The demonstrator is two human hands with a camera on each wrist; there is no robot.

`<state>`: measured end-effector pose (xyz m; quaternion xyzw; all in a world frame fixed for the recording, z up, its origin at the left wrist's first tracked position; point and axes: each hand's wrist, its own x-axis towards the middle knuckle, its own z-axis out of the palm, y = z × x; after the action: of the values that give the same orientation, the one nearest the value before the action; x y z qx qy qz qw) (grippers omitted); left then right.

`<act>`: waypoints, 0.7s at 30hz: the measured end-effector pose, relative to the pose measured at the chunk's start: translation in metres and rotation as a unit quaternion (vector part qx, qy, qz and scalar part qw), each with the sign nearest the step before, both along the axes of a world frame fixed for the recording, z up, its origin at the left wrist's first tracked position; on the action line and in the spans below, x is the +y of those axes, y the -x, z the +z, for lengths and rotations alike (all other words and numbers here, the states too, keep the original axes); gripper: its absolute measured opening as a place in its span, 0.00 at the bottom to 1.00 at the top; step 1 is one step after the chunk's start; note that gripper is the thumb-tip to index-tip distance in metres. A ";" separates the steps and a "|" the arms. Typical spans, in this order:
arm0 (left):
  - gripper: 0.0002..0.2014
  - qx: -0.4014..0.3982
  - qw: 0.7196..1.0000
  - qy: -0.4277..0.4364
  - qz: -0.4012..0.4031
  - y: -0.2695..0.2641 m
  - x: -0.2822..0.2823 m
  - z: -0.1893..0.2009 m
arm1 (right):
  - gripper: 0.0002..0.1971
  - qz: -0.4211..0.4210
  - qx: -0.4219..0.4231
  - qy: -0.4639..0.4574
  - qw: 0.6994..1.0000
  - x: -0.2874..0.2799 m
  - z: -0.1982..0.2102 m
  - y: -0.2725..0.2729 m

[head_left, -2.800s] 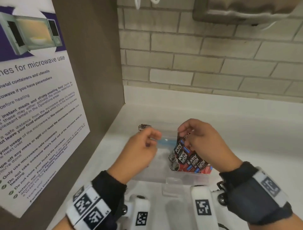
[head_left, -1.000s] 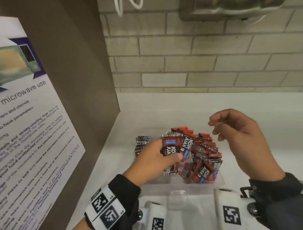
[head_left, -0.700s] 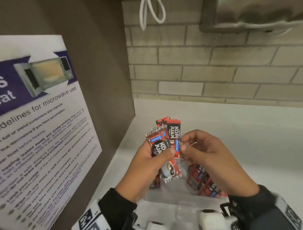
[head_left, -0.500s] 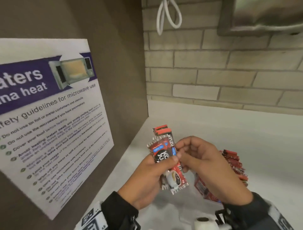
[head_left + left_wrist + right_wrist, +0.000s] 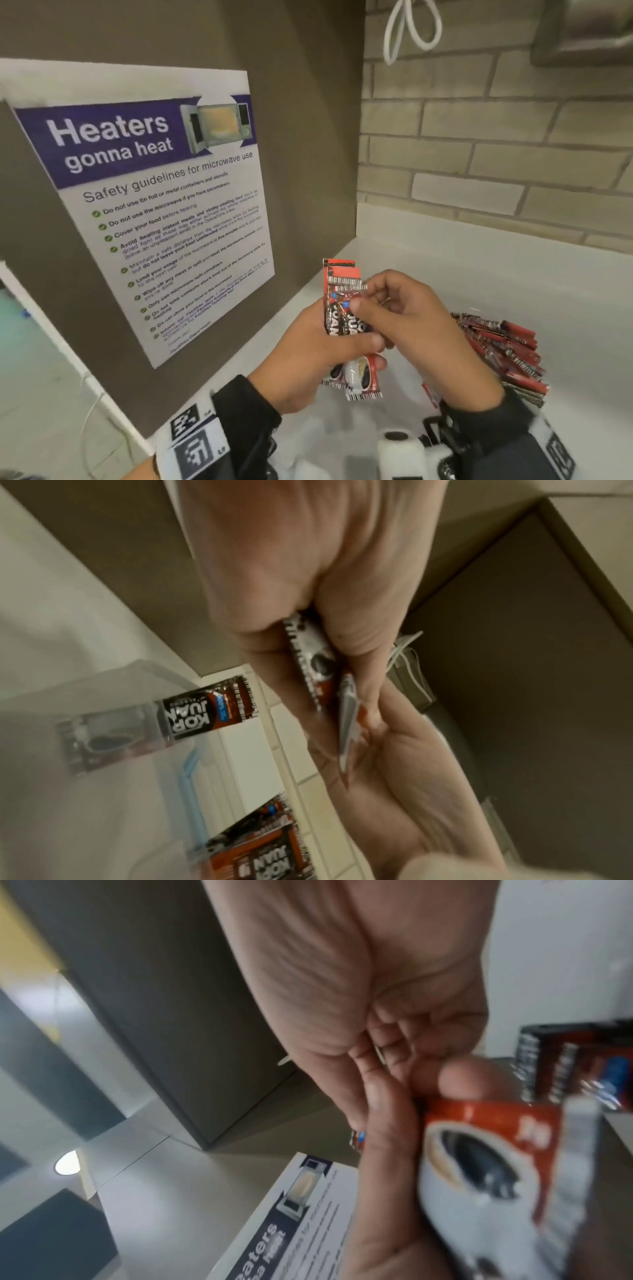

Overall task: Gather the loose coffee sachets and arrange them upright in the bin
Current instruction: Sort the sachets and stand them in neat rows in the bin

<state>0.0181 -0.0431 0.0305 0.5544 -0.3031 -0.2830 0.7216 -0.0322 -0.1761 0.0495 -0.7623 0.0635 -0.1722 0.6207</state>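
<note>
My left hand [image 5: 325, 349] grips a small bundle of red and black coffee sachets [image 5: 342, 274], held upright above the counter. My right hand [image 5: 375, 303] pinches the top edge of the front sachet between thumb and fingers. In the left wrist view the held sachets [image 5: 313, 658] sit edge-on between the fingers. The right wrist view shows the coffee-cup print at the bundle's lower end [image 5: 479, 1150]. Several more sachets [image 5: 503, 346] stand packed in the clear bin [image 5: 143, 669], to the right behind my right wrist. One sachet [image 5: 205, 712] leans alone against the bin wall.
A brown cabinet side with a microwave safety poster [image 5: 164, 205] rises close on the left. A brick wall [image 5: 479, 154] backs the white counter [image 5: 513, 274]. A white cord loop [image 5: 411, 31] and a metal fixture [image 5: 589, 31] hang above.
My left hand took a few sachets out of the bin and lifted them. My right hand came over and now pinches the front one. The head view swung left.
</note>
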 end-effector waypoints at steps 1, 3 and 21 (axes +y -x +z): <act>0.13 -0.005 1.000 -0.005 0.002 0.001 0.001 0.000 | 0.05 0.020 0.005 -0.009 1.000 0.000 -0.002 -0.002; 0.10 -0.012 1.000 -0.015 0.015 0.002 0.003 -0.001 | 0.04 0.033 0.000 -0.013 0.999 -0.003 -0.005 -0.006; 0.06 -0.004 0.976 -0.086 0.202 -0.035 0.028 -0.012 | 0.04 -0.143 -0.153 -0.041 0.977 -0.046 0.024 0.029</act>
<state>0.0526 -0.0152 0.0181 0.6656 -0.1624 -0.1539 0.7120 -0.0612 -0.2222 0.0739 -0.6834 0.0832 -0.3714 0.6230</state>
